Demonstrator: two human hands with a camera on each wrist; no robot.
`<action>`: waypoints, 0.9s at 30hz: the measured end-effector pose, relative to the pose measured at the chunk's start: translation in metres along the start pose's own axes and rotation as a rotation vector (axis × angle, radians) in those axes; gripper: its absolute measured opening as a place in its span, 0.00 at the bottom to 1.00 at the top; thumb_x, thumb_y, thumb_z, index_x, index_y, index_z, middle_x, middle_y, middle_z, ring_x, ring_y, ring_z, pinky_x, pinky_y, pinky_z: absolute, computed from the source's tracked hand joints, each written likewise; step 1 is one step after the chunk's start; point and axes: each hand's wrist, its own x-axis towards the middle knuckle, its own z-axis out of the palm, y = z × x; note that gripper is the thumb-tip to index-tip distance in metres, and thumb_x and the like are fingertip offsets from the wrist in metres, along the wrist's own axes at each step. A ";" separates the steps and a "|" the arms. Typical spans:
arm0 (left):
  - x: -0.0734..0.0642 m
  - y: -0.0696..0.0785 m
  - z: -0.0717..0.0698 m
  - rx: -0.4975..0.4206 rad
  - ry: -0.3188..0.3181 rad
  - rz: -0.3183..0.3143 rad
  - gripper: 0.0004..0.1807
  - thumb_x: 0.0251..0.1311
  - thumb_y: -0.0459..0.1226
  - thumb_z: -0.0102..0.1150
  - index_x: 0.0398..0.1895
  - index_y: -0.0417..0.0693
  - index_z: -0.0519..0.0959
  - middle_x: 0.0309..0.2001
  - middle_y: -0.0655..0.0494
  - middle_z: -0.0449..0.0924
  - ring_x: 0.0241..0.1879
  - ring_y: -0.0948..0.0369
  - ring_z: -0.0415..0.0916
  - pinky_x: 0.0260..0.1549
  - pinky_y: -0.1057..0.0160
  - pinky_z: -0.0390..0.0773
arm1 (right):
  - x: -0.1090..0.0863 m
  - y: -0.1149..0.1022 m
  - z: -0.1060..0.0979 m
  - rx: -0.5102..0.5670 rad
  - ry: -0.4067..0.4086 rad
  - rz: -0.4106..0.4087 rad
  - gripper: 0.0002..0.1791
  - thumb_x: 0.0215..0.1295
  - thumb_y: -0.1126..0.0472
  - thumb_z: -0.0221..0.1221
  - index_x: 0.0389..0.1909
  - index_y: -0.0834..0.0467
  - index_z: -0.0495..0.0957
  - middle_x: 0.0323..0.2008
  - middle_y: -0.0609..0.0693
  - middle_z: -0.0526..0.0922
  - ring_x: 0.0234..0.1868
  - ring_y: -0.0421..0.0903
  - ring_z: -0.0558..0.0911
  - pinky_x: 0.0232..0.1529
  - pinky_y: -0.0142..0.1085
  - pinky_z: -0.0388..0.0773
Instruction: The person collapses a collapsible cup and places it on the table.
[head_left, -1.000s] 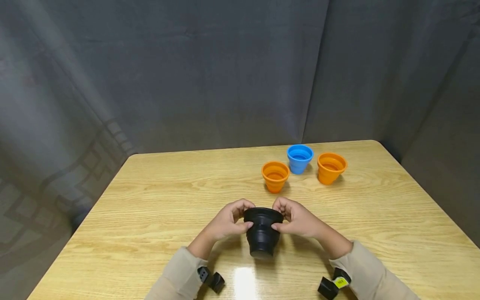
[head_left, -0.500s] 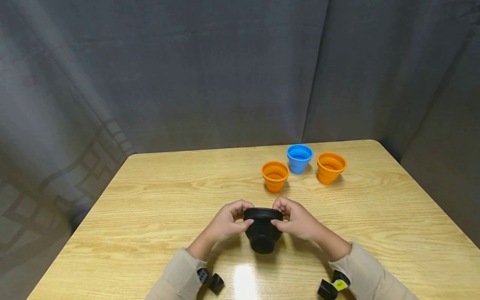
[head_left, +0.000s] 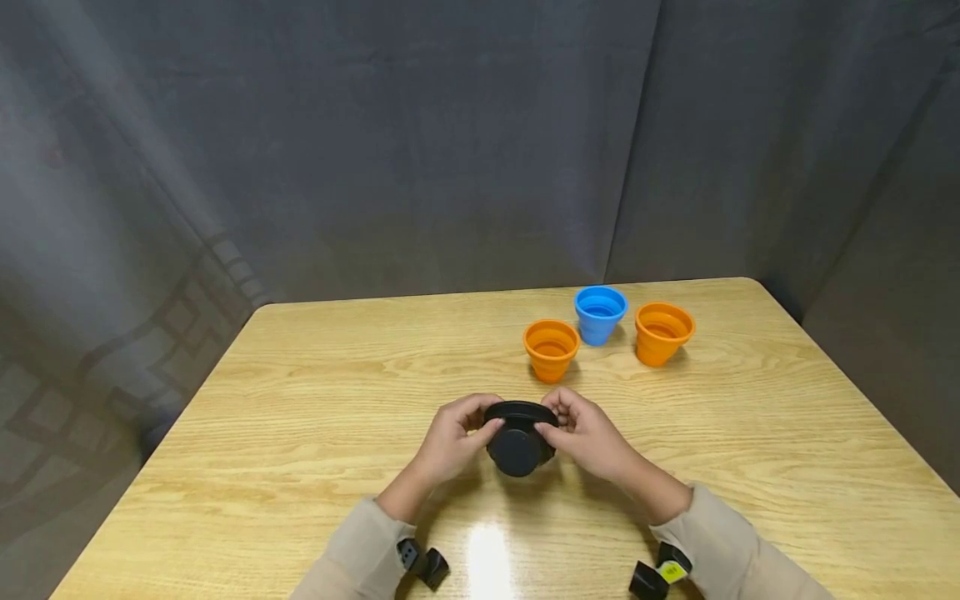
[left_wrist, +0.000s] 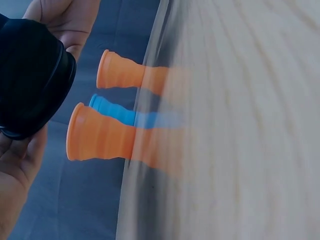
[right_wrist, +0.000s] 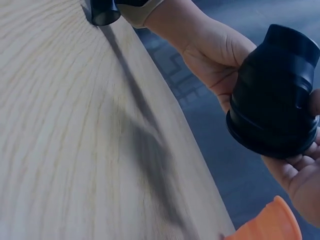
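A black collapsible cup (head_left: 517,452) is held above the table between both hands, its round base tipped toward the head camera. My left hand (head_left: 453,439) pinches the rim on the left, thumb on the near side and fingers behind. On the other side my right hand (head_left: 588,433) grips the rim in the same way. The right wrist view shows the black cup (right_wrist: 275,95) with its ridged wall bent to one side. In the left wrist view the cup (left_wrist: 32,77) fills the upper left. Its inside is hidden from the head view.
Beyond the hands stand an orange cup (head_left: 551,352), a blue cup (head_left: 600,317) and another orange cup (head_left: 663,335), all upright on the wooden table (head_left: 315,400). A dark grey curtain (head_left: 420,150) hangs behind the table's far edge.
The black cup has tilted so that its base swings up toward the head camera. Both hands have risen slightly in the view, still holding the rim. The other cups have stayed put.
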 end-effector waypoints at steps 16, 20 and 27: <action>0.003 0.000 0.004 0.063 0.127 -0.092 0.08 0.51 0.25 0.53 0.36 0.32 0.75 0.27 0.48 0.76 0.26 0.62 0.71 0.24 0.68 0.74 | 0.001 0.009 -0.004 0.332 -0.255 -0.167 0.22 0.53 0.76 0.53 0.46 0.76 0.54 0.39 0.55 0.70 0.39 0.41 0.74 0.38 0.30 0.72; 0.005 0.004 0.005 0.011 0.106 -0.153 0.09 0.53 0.26 0.52 0.38 0.32 0.75 0.28 0.48 0.75 0.27 0.62 0.69 0.25 0.69 0.72 | 0.000 0.008 -0.001 0.311 -0.185 -0.120 0.20 0.53 0.77 0.51 0.45 0.74 0.55 0.37 0.56 0.69 0.37 0.42 0.74 0.35 0.29 0.73; 0.001 -0.025 0.002 -0.353 -0.053 -0.232 0.18 0.56 0.29 0.50 0.50 0.29 0.67 0.36 0.52 0.71 0.35 0.63 0.70 0.34 0.69 0.71 | -0.001 -0.001 0.003 0.261 -0.045 -0.041 0.18 0.53 0.74 0.52 0.44 0.73 0.58 0.35 0.57 0.74 0.34 0.42 0.75 0.34 0.29 0.73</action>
